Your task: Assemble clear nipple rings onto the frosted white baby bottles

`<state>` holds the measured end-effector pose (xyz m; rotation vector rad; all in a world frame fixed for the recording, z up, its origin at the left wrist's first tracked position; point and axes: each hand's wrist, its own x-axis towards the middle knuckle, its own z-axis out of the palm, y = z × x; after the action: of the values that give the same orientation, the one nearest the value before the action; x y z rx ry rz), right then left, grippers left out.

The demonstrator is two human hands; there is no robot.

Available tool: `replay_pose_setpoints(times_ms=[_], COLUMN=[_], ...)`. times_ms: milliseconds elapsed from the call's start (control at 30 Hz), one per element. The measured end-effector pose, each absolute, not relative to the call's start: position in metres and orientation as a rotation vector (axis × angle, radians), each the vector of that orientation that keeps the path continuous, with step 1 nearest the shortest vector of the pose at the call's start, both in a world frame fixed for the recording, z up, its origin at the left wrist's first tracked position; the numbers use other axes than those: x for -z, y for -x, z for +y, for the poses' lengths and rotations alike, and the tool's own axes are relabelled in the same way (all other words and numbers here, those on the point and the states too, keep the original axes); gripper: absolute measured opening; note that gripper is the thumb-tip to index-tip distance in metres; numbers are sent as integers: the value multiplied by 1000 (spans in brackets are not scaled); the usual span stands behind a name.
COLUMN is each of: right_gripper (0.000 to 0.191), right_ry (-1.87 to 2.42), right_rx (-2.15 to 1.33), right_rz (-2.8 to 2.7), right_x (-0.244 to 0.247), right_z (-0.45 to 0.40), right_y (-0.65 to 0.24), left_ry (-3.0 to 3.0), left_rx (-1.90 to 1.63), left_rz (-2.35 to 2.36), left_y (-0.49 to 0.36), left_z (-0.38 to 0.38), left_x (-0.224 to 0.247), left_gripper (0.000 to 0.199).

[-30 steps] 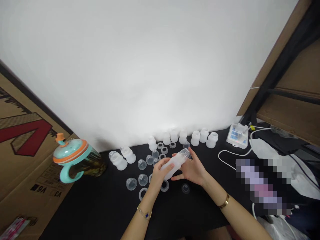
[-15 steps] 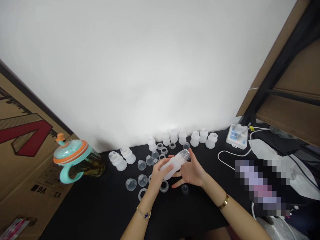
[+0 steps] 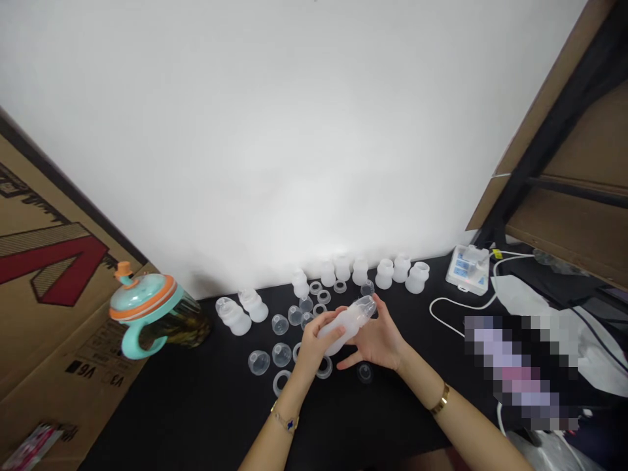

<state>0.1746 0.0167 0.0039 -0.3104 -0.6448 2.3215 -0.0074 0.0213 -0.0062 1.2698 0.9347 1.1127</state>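
Writing: inverted "V6" and "V3" on the cardboard box (image 3: 44, 353).
Left hand (image 3: 316, 340): fingers wrapped around the white bottle (image 3: 342, 327), above the black desk (image 3: 210, 418).
Right hand (image 3: 380, 337): fingers spread, partly hidden behind bottle.
Pixelated: item at right.

Our right hand (image 3: 379, 341): lower fingers dropped and spread wider than a second ago. Bottle (image 3: 343, 327), in our left hand (image 3: 315, 339), shifted slightly rightward and toward us. Our view has nudged slightly too.

Left of the hands (image 3: 346, 340), a turquoise jug (image 3: 147, 304) has orange bands; beneath them, the worktop (image 3: 196, 405) is black; ahead, white bottles (image 3: 417, 278).
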Motion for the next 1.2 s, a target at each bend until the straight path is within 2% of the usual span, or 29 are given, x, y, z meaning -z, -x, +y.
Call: replay_pose_setpoints(times_ms=[200, 333, 633, 800, 1000, 1200], right_gripper=[66, 62, 69, 64, 70, 66], right_ry=[272, 289, 236, 238, 246, 281], right_rx=[-2249, -2225, -2217, -2222, -2236, -2228], right_rz=[-549, -534, -530, -524, -515, -514], right_x=[1, 1, -1, 0, 1, -3], right_z=[18, 18, 17, 17, 17, 16], right_y=[-173, -173, -171, -171, -170, -169], left_ry=[-1366, -1426, -1490, -1493, -1502, -1508], left_rx=[-1129, -1145, -1150, -1150, -1193, -1206], left_rz=[1025, 1014, 1026, 1036, 1066, 1067], left_y=[7, 7, 6, 4, 0, 0], left_z=[24, 25, 25, 23, 19, 18], left_x=[16, 20, 20, 18, 15, 16], left_gripper=[35, 33, 34, 34, 35, 35])
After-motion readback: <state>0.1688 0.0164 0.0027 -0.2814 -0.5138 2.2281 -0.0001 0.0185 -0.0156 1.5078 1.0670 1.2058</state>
